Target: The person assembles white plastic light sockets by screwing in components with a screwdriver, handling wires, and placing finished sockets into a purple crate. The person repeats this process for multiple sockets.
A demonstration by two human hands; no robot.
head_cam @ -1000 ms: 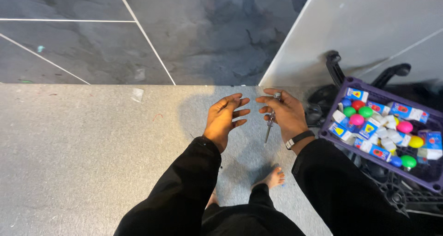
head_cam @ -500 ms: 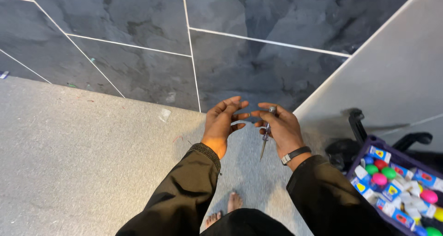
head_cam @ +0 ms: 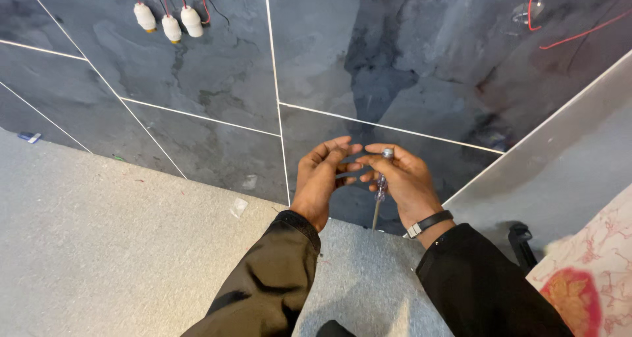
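**Tester screwdriver held at frame centre**

Slim screwdriver with clear plastic handle and thin steel shaft (head_cam: 380, 185): judged light, rigid, smooth; best gripped at the handle. Right hand (head_cam: 403, 182) grasps it, blade down. Left hand (head_cam: 320, 179) released, fingers curled, beside it. Dark grey tiled wall (head_cam: 217, 80) behind.

One head-worn camera looks down and forward, close over both hands, toward the dark tiled wall (head_cam: 217, 80) and grey floor (head_cam: 99, 245).

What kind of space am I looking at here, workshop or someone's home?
Probably an indoor room under electrical fit-out, not a finished home. Dark marble-look wall tiles carry white lamp holders on loose red wires, the floor is grey carpet, and the right hand holds a tester screwdriver.
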